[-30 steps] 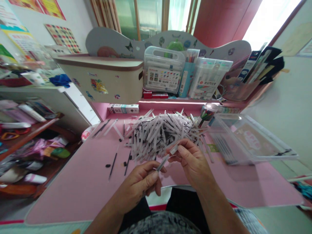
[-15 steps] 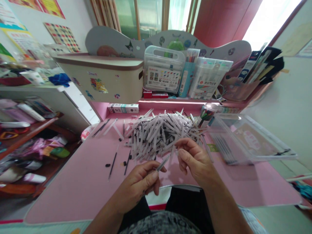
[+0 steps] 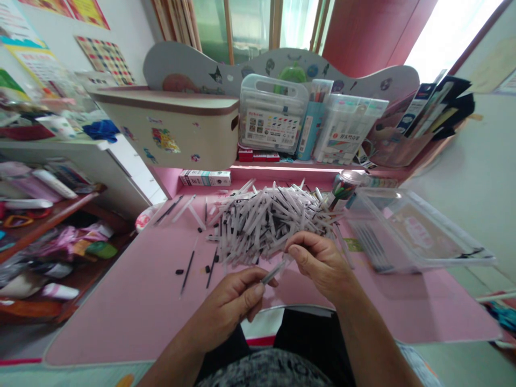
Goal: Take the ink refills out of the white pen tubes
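Left hand [image 3: 241,294] pinches slim greyish tube [image 3: 273,272], slanted; right hand [image 3: 318,264] curls inward by its tip, grip too blurred to tell.

The slim tube [image 3: 272,273] you hold looks clear grey; the heaped tubes [image 3: 258,223] are translucent whitish, the loose caps [image 3: 179,272] black, your desk [image 3: 121,317] pink. Your top [image 3: 270,372] is mottled black and pale grey, your trousers [image 3: 304,338] black. The bin [image 3: 212,137] is cream, brown-rimmed, with multicoloured stickers [image 3: 165,141].

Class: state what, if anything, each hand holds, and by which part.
Left hand: a slim pale tube, by its near part, far end sticking out. Right hand: cannot be told.
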`<state>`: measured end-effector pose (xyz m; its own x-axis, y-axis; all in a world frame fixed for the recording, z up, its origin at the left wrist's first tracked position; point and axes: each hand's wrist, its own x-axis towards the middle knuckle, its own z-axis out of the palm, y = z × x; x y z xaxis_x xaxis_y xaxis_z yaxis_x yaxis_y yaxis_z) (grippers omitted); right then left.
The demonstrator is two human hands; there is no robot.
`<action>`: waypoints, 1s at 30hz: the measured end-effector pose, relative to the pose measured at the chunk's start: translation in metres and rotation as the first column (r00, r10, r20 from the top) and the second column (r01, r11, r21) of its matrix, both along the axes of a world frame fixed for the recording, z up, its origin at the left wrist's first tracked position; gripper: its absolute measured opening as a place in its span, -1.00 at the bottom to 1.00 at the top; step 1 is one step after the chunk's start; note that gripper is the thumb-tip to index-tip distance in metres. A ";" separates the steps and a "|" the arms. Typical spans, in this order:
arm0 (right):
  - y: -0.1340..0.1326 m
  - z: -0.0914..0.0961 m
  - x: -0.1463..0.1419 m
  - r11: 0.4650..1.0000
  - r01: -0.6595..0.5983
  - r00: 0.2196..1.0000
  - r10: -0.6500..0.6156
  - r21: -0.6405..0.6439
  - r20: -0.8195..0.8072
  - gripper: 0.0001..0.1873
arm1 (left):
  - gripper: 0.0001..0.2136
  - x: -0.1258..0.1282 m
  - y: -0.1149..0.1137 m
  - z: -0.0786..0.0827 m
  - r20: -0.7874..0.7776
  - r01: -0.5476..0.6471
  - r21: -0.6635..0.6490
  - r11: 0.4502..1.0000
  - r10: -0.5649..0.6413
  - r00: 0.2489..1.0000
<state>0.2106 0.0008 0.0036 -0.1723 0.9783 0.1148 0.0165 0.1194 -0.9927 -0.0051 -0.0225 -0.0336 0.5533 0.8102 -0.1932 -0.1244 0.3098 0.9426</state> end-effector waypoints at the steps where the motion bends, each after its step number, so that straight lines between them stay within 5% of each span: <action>1: 0.000 0.000 0.000 1.000 0.001 1.000 -0.001 0.010 0.009 -0.76 | -0.71 0.000 0.000 0.001 -0.012 -0.007 0.014 1.000 0.007 1.000; 7: -0.002 0.006 -0.004 0.999 0.023 0.994 -0.028 0.048 0.106 -0.80 | -0.67 0.005 0.001 0.006 -0.073 -0.021 0.086 0.996 0.027 0.997; 14: -0.001 0.004 -0.009 0.998 0.006 0.996 -0.012 0.066 0.090 -0.78 | -0.64 0.011 0.004 0.035 -0.304 -0.067 0.213 0.975 0.131 0.944; 22: 0.010 -0.003 -0.017 0.995 0.099 0.985 -0.100 -0.010 -0.143 -0.73 | -0.70 0.010 0.032 0.054 -0.440 0.099 0.529 0.843 0.172 0.881; 25: 0.015 -0.003 -0.016 0.988 0.157 0.978 -0.153 0.017 -0.140 -0.73 | -0.69 0.011 0.050 0.054 -0.507 0.210 0.602 0.771 0.166 0.846; 30: 0.021 -0.005 -0.016 0.977 0.199 0.978 -0.194 0.077 -0.074 -0.74 | -0.69 0.012 0.059 0.045 -0.503 0.228 0.707 0.669 0.249 0.828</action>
